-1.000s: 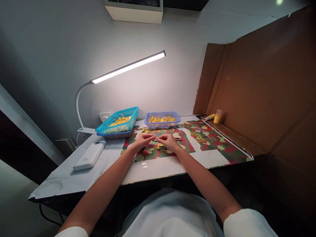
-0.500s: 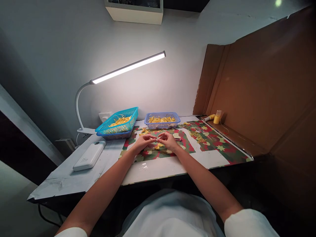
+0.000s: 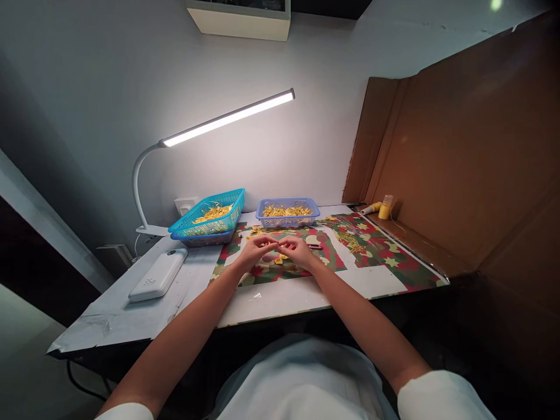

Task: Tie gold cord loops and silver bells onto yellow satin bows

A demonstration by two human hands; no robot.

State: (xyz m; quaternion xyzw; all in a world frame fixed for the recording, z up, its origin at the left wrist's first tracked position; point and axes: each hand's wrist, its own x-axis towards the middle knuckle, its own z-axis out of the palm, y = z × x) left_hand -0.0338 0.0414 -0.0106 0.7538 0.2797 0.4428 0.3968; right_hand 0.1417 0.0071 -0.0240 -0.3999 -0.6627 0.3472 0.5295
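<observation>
My left hand (image 3: 256, 251) and my right hand (image 3: 297, 252) meet fingertip to fingertip over the camouflage-patterned mat (image 3: 324, 263). Both are closed in a pinch, and whatever lies between the fingers is too small and hidden to make out. Just below the fingertips a yellow ribbon-like piece (image 3: 280, 259) rests on the mat. To the right of my right hand lies a small pinkish-red tool (image 3: 315, 247), partly covered by the hand. More yellow strips (image 3: 256, 233) are spread behind my left hand.
A purple-blue basket (image 3: 287, 222) of yellow pieces stands at the back. Left of it, a turquoise basket (image 3: 238, 205) sits tilted on a blue one (image 3: 205, 240). A white power bank (image 3: 160, 274), a lamp (image 3: 227, 118), a yellow bottle (image 3: 385, 209) and cardboard (image 3: 459, 146) surround the work area.
The fingertips of both hands have drawn closer together, and the small shiny bit seen between them before is now hidden. Everything on the table stays in place.
</observation>
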